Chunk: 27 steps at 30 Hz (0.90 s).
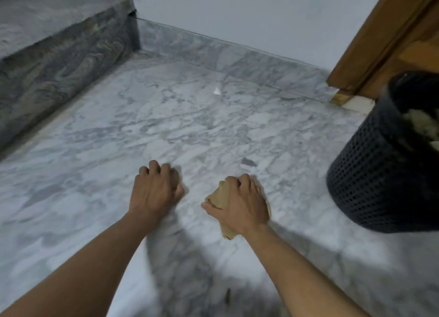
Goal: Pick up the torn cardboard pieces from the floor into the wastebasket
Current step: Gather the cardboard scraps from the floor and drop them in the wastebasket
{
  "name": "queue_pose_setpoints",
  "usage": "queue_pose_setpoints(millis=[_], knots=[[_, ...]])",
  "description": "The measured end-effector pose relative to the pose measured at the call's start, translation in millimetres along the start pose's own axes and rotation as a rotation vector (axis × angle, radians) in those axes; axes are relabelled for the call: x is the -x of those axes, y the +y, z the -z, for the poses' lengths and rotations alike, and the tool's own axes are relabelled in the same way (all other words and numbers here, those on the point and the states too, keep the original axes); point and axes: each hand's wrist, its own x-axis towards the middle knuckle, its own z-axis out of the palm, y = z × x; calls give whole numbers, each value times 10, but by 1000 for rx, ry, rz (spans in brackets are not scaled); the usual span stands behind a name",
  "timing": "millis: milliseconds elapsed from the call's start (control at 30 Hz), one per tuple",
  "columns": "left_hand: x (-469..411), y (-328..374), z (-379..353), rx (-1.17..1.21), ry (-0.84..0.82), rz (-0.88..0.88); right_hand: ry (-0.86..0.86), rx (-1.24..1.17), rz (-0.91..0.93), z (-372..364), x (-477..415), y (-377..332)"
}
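Note:
My right hand [240,202] grips torn brown cardboard pieces [217,195] low over the marble floor, with scraps sticking out past the thumb and under the wrist. To its left, my left hand [155,188] hovers with its fingers curled under; nothing shows in it. The black mesh wastebasket [370,174] stands at the right edge, to the right of my right hand, with pale scraps [420,124] showing inside it. A small white scrap [216,91] lies on the floor farther away, near the skirting.
A grey marble step [59,43] rises at the back left. A pale wall with marble skirting [237,55] runs across the back. A wooden door frame [380,43] stands at the back right, behind the basket. A small dark bit [228,295] lies near the bottom.

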Motion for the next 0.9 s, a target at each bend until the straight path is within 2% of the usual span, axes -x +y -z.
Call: queue_pose_setpoints(millis=[167, 500, 667, 767, 900], knots=[[313, 376, -31, 63, -50, -114, -56, 7, -6, 206, 375, 287], [590, 840, 0, 209, -131, -57, -17, -179, -188, 267, 793, 610], [574, 971, 74, 271, -156, -74, -5, -163, -221, 361, 992, 770], [579, 1050, 155, 310, -143, -76, 22, -246, -255, 406, 1115, 817], [622, 1112, 194, 323, -147, -89, 68, -209, -216, 478, 1234, 798]])
